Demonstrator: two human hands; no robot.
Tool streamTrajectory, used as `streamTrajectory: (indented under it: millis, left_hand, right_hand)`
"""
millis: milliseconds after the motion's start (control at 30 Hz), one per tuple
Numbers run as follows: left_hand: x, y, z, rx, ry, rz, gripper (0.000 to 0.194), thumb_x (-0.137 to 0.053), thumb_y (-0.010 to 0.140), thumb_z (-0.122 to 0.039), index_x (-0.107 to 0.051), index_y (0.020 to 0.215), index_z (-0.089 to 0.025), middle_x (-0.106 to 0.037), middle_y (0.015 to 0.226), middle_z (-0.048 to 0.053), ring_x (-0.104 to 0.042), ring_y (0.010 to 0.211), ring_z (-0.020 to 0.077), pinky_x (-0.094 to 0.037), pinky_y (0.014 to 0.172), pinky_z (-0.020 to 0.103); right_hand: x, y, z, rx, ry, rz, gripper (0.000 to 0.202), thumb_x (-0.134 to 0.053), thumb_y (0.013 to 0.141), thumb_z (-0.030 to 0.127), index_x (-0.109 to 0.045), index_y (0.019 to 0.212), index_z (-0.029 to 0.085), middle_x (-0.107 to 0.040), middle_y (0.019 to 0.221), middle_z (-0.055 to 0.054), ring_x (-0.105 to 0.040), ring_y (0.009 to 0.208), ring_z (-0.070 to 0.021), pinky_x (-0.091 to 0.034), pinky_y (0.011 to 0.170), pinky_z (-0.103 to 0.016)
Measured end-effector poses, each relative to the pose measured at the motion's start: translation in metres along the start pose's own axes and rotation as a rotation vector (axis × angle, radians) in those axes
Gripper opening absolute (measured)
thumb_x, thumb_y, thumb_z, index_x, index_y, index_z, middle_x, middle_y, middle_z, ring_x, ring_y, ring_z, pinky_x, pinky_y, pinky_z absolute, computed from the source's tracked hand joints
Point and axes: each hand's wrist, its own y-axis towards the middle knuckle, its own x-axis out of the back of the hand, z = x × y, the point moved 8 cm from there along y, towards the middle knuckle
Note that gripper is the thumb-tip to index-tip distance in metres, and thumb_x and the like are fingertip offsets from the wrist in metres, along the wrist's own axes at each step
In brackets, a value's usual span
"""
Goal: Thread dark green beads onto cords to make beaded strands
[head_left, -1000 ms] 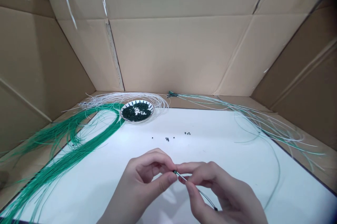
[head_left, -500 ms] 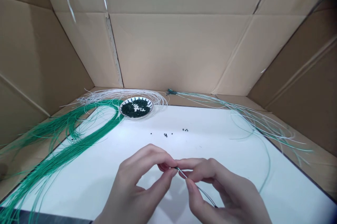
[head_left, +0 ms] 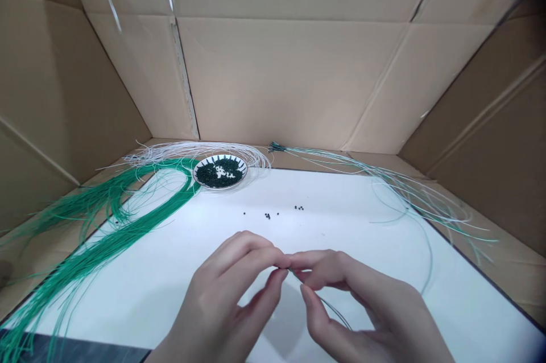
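Observation:
My left hand (head_left: 234, 289) pinches the tip of a pair of thin wires (head_left: 336, 313) between thumb and fingertips. What sits at that tip is hidden by the fingers. From there the wires slant down to the right, through the fingers of my right hand (head_left: 371, 306), whose index fingertip meets the left fingertips. The right thumb lies close beside the wires. Beyond both hands, a few small dark beads (head_left: 267, 216) are scattered on the white board (head_left: 205, 238), with another small group of dark beads (head_left: 301, 208) to their right.
A patterned plate (head_left: 220, 157) of dark beads stands at the back. Green strands (head_left: 106, 252) fan across the left side, and white strands (head_left: 200, 149) curl behind the plate. A bundle of dark-tipped strands (head_left: 324, 155) stretches along the right. Cardboard walls (head_left: 290, 84) enclose the board.
The right thumb has moved slightly away from the index finger. The pale stretch of wire by the left fingertips shows less now. The view has shifted slightly.

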Motion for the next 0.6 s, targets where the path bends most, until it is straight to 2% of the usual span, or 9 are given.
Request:
streamTrajectory:
  millis: [267, 600]
  left_hand:
    - [0.0011, 0.0003, -0.001, -0.007, 0.011, 0.003, 0.03, -0.058, 0.089, 0.001, -0.064, 0.104, -0.024, -0.066, 0.093, 0.0, -0.065, 0.084, 0.0101, -0.053, 0.075, 0.015]
    - [0.0032, 0.0015, -0.0024, 0.04, 0.015, 0.015, 0.029, -0.058, 0.089, 0.0, -0.065, 0.104, -0.025, -0.067, 0.092, 0.002, -0.066, 0.083, 0.0127, -0.055, 0.076, 0.019]
  right_hand:
    - [-0.0032, 0.0007, 0.0012, 0.0, 0.023, 0.003, 0.021, -0.053, 0.081, 0.005, -0.062, 0.081, 0.025, -0.077, 0.093, 0.009, -0.073, 0.083, -0.0028, -0.051, 0.078, -0.005]
    - [-0.0031, 0.0023, 0.005, -0.007, 0.005, 0.004, 0.02, -0.055, 0.08, 0.006, -0.061, 0.076, 0.026, -0.077, 0.089, 0.007, -0.074, 0.078, -0.009, -0.056, 0.073, -0.012]
